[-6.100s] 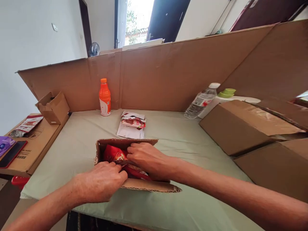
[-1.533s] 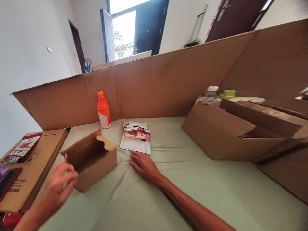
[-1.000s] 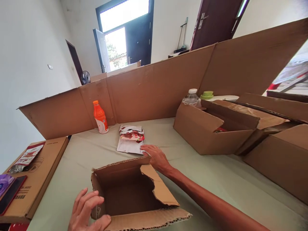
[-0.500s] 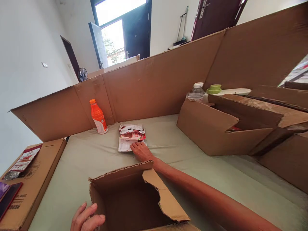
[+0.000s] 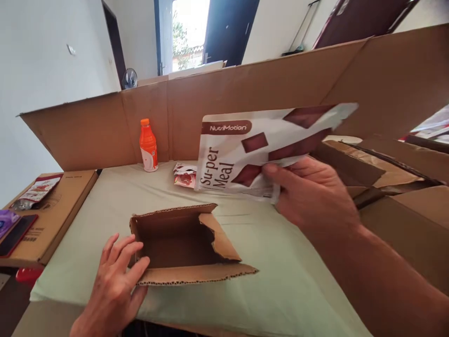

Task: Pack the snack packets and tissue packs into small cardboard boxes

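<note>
My right hand (image 5: 315, 196) grips a white and dark-red food pouch (image 5: 224, 154) by its lower right part, with the thumb on the front. The pouch is raised above the table, its printed face turned towards me, with "NutriMotion" and "Su-per Meal" on it. My left hand (image 5: 119, 271) holds the left near corner of a small open cardboard box (image 5: 196, 275), fingers bent over the edge and thumb on the outside. The inside of this box is dark, and no contents show. Behind the raised pouch, a smaller red and white packet (image 5: 184, 176) lies partly hidden on the table.
An orange bottle (image 5: 148, 147) stands at the back against a tall cardboard wall (image 5: 91, 135). Larger open cartons (image 5: 396, 234) are on the right. At left, a flat carton (image 5: 66, 210) bears another pouch (image 5: 37, 189) and a dark phone-like slab (image 5: 19, 236).
My right hand has lifted the pouch from the back of the table and brought it up and to the right. My left hand stays at the box. The view has shifted.
</note>
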A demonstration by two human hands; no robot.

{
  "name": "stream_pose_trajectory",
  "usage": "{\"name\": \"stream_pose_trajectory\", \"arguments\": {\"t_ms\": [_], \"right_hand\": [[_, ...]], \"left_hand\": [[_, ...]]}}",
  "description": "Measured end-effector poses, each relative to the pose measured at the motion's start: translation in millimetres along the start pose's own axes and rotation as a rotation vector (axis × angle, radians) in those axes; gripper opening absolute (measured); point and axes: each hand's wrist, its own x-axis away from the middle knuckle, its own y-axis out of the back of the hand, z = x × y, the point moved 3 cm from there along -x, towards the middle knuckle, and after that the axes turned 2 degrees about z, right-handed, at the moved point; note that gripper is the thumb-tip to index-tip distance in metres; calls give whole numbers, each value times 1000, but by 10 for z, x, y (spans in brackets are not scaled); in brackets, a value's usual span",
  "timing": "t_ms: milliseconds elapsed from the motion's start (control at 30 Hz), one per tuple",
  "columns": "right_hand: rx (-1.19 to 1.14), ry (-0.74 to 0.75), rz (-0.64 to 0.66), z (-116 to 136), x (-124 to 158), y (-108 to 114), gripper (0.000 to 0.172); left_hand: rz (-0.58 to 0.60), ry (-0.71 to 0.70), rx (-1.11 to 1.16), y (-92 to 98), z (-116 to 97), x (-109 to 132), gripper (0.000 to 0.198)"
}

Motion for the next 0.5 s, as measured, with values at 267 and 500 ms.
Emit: {"name": "stream_pose_trajectory", "arguments": {"t_ms": [267, 500], "right_hand": [[477, 2, 804, 384, 453, -901, 28], [919, 11, 1123, 233, 545, -1342, 36]], "left_hand": [[-29, 40, 2, -29, -27, 93, 18], [-53, 42, -2, 83, -110, 97, 26]]}}
